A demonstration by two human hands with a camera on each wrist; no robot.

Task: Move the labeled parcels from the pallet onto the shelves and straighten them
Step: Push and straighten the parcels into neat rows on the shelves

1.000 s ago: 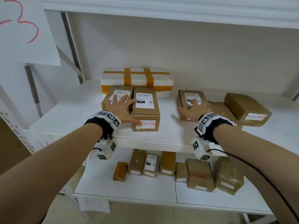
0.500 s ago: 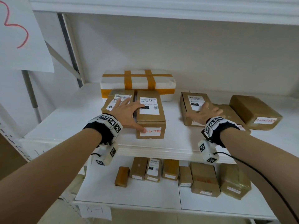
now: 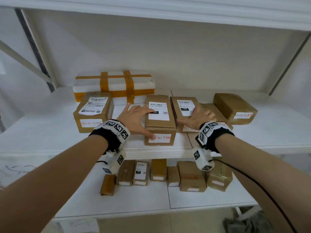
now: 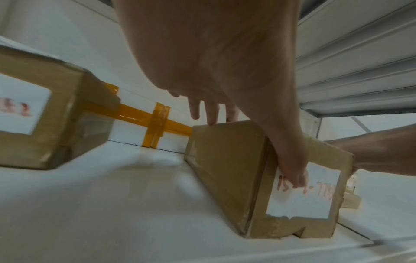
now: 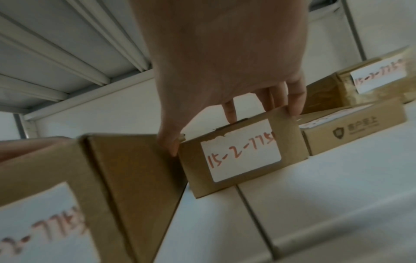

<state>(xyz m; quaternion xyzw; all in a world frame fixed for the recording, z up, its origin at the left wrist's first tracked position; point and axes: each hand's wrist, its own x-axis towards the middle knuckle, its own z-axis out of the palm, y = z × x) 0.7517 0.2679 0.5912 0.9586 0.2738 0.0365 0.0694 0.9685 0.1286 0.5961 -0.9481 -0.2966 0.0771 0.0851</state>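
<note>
Brown labeled parcels lie on the white middle shelf [image 3: 42,132]. My left hand [image 3: 143,121] rests flat on the middle parcel [image 3: 159,118], fingers straight on its top and thumb on the red-written front label [image 4: 301,192]. My right hand [image 3: 191,117] presses spread fingers on the parcel beside it [image 3: 185,106], thumb against that parcel's left side. In the right wrist view the right hand [image 5: 234,124] spans the top of this parcel [image 5: 243,151], and the middle parcel [image 5: 112,178] stands close on its left. The two parcels touch or nearly touch.
A third labeled parcel [image 3: 92,115] sits to the left, with a gap beside it. Behind lies a white foam box with orange tape [image 3: 114,84]. A flat box [image 5: 351,128] and a skewed parcel [image 3: 235,108] lie to the right. Several parcels [image 3: 191,177] stand on the lower shelf.
The middle parcel under my left hand has slid right, away from the left parcel and up to the parcel under my right hand. The head view has moved closer.
</note>
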